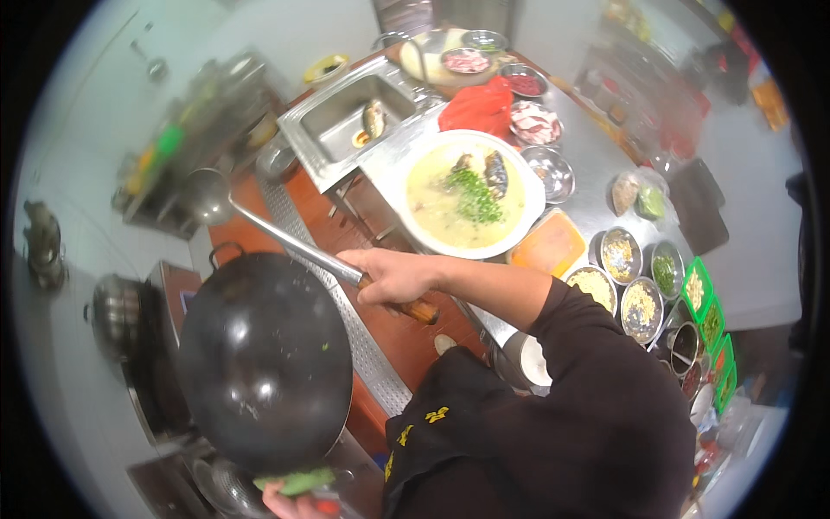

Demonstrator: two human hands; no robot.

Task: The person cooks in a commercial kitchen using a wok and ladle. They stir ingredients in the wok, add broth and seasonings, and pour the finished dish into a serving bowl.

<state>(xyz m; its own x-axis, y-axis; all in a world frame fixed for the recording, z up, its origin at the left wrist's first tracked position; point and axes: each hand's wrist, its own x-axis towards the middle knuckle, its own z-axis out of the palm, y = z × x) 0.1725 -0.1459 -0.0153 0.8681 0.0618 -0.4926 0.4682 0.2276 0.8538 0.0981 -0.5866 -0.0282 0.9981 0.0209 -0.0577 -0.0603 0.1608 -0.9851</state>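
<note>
My right hand (393, 277) is closed round the wooden-ended handle of a long metal ladle (298, 246), whose bowl points to the far left beyond the wok. Low at the left, my left hand (290, 504) grips a green cloth (298, 481) against the near rim of a large black wok (264, 346). A few green bits stick to the wok's dark, shiny surface, and a loop handle shows at its far rim. Whether the cloth wraps a second wok handle is hidden. Beyond my right forearm stands a big white bowl (529, 216) of pale yellow soup with dark fish pieces and chopped greens.
A steel sink (324, 143) holding a fish lies beyond. Metal bowls of chopped ingredients (641, 310) and green tubs (699, 285) line the counter at right, by an orange-topped container (550, 242). A lidded pot (121, 316) stands left. A perforated drain strip (367, 346) crosses the red floor.
</note>
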